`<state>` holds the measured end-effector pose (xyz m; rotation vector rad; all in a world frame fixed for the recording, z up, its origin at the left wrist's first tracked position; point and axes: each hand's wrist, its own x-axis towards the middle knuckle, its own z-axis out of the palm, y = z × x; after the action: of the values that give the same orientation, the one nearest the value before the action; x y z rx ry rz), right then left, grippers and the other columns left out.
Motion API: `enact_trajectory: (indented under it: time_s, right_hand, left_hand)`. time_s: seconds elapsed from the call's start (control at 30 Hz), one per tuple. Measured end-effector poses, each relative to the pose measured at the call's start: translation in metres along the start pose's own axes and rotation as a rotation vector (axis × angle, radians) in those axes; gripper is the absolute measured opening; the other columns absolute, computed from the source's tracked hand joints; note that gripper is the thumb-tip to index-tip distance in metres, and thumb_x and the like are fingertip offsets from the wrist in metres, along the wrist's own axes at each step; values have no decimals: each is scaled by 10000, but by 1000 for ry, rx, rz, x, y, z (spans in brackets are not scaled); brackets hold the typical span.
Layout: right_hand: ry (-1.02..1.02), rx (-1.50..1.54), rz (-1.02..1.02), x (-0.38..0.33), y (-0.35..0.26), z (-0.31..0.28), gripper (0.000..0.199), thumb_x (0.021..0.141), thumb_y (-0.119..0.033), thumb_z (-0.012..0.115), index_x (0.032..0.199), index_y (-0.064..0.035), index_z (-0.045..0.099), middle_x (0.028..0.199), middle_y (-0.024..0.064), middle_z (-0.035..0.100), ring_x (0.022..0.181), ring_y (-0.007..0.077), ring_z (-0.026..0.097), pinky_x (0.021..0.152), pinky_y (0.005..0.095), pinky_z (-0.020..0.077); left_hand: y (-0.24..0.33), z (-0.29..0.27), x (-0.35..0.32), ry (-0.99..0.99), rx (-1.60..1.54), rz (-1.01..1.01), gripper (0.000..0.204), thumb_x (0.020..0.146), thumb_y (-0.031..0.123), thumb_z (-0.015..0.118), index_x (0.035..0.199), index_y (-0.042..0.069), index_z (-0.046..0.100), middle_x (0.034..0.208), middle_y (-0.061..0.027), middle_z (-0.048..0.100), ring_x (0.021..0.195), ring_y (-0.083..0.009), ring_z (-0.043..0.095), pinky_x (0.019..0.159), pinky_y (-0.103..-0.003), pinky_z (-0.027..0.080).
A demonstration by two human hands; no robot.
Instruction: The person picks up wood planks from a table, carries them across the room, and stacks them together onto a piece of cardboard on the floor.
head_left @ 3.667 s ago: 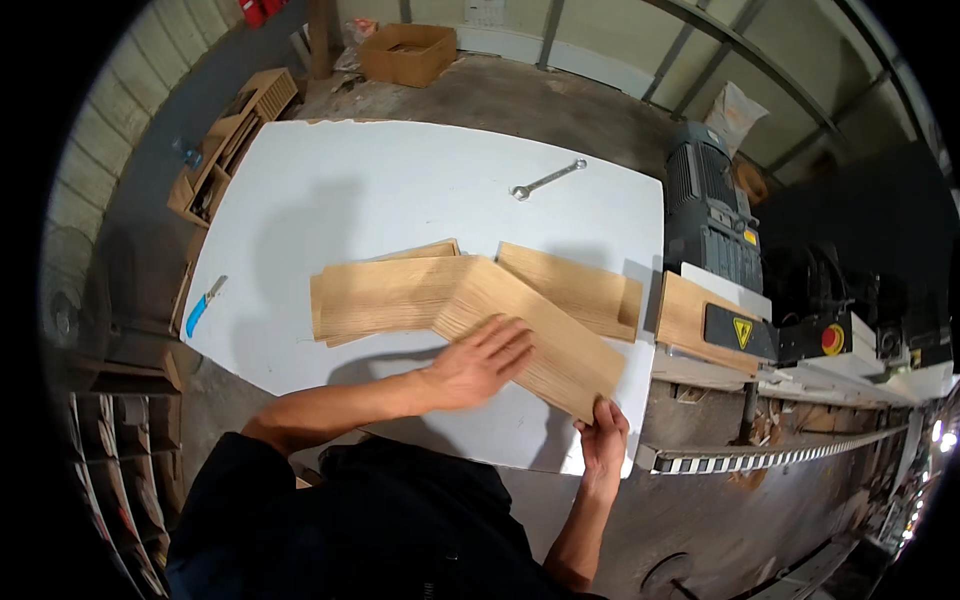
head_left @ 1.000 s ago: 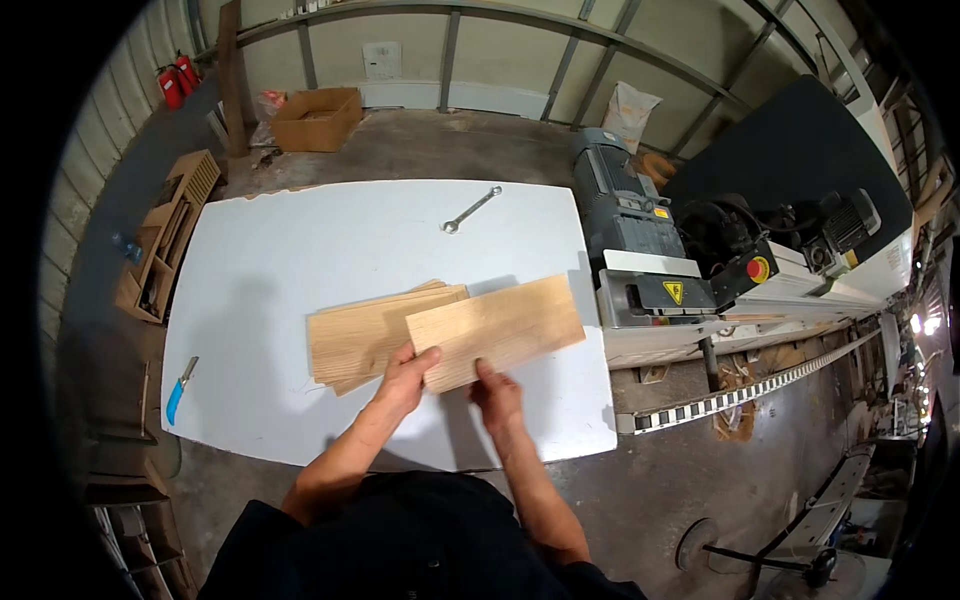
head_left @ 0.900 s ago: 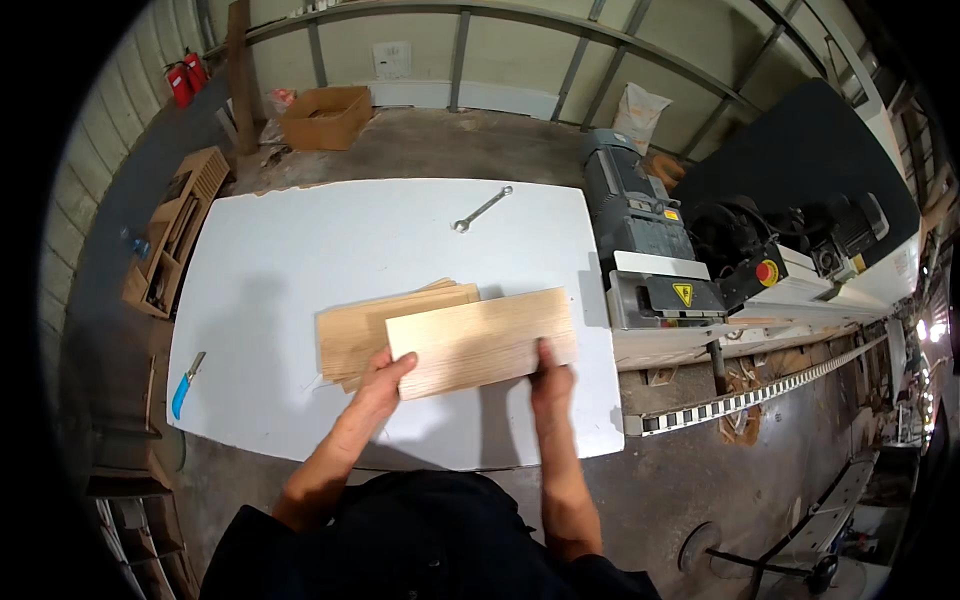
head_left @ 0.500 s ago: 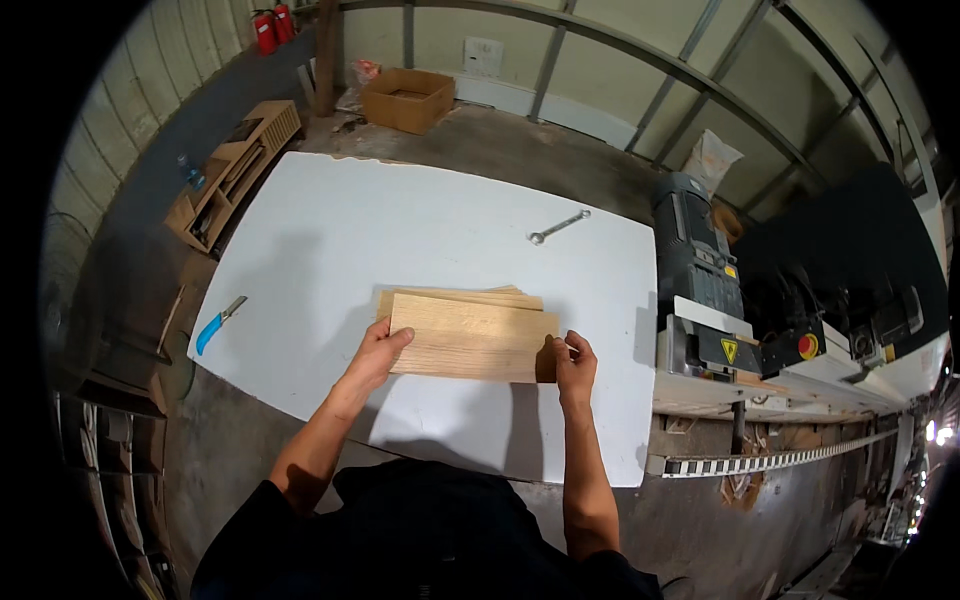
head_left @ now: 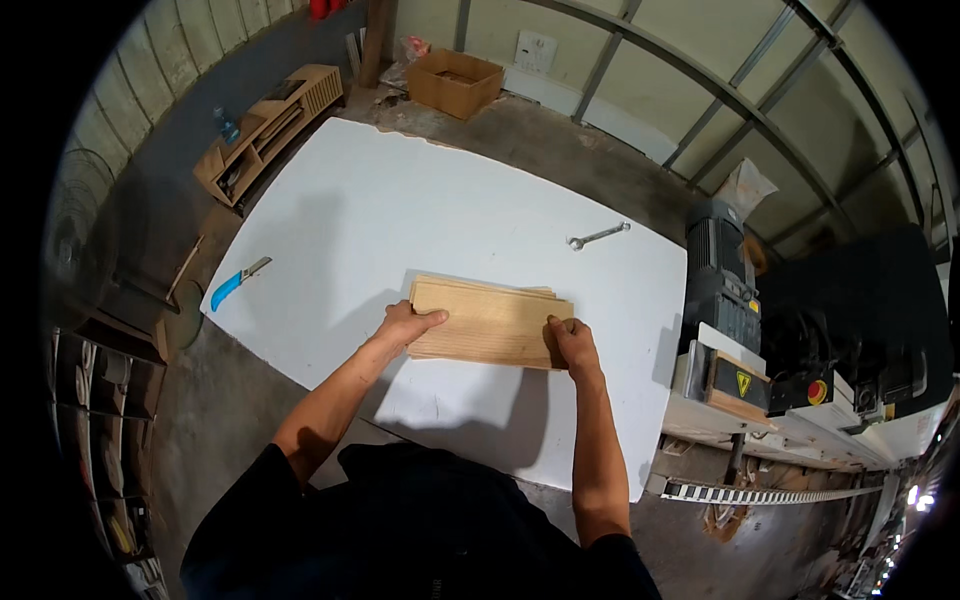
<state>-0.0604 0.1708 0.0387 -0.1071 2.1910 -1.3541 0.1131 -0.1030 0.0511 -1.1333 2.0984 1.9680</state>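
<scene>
White worktable (head_left: 400,210), bearing one steel spanner (head_left: 598,236) near its far right edge and one blue-handled utility knife (head_left: 238,283) at its left edge. Right of the table: grey motor and machine (head_left: 722,290) with a red stop button (head_left: 818,391). On the floor beyond: open cardboard box (head_left: 454,82) and low wooden rack (head_left: 268,128).

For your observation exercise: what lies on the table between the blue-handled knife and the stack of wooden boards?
In the head view, only bare white table lies between the blue-handled knife and the stack of wooden boards; the left hand grips the stack's near end.
</scene>
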Motion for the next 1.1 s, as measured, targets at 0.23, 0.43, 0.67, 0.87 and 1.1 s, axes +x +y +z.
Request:
enact_trajectory:
  time_s: [0.23, 0.43, 0.67, 0.87, 1.1]
  right_hand:
    - [-35, 118, 28, -20, -6, -3, 388, 801, -197, 745, 1063, 57, 610, 887, 89, 667, 790, 154, 614, 729, 299, 510]
    - [78, 468, -241, -80, 17, -15, 562, 743, 114, 692, 1266, -30, 547, 1053, 36, 662, 924, 121, 609, 843, 267, 486]
    - [265, 212, -314, -109, 57, -32, 684, 751, 119, 690, 1367, -49, 444, 1200, 70, 603, 1087, 166, 570, 944, 296, 465]
    - [204, 240, -381, -102, 55, -33, 796, 733, 74, 727, 1424, -65, 359, 1401, 108, 437, 1256, 195, 438, 1059, 344, 366]
    - [122, 374, -442, -103, 53, -20, 696, 831, 13, 653, 1433, -57, 310, 1341, 85, 472, 1253, 186, 414, 1052, 325, 319]
  left_hand:
    - [13, -3, 2, -98, -251, -95, 534, 763, 68, 736, 1209, -115, 507, 1095, -215, 624, 958, -292, 637, 851, -364, 525]
    - [15, 18, -22, 82, 225, 419, 725, 631, -9, 752, 1295, -21, 459, 1229, -176, 483, 1127, -301, 499, 953, -340, 448]
    - [-26, 43, -23, 60, 63, 760, 847, 690, 28, 757, 1403, -2, 300, 1322, -176, 374, 1235, -303, 404, 1038, -378, 370]
    - [-6, 32, -28, -125, -30, 716, 904, 747, 2, 720, 1474, 9, 183, 1453, -159, 331, 1311, -237, 364, 1065, -335, 332]
    - [-19, 27, -23, -145, 8, 621, 898, 789, 48, 697, 1499, 50, 147, 1417, -152, 429, 1180, -179, 491, 769, -241, 489]
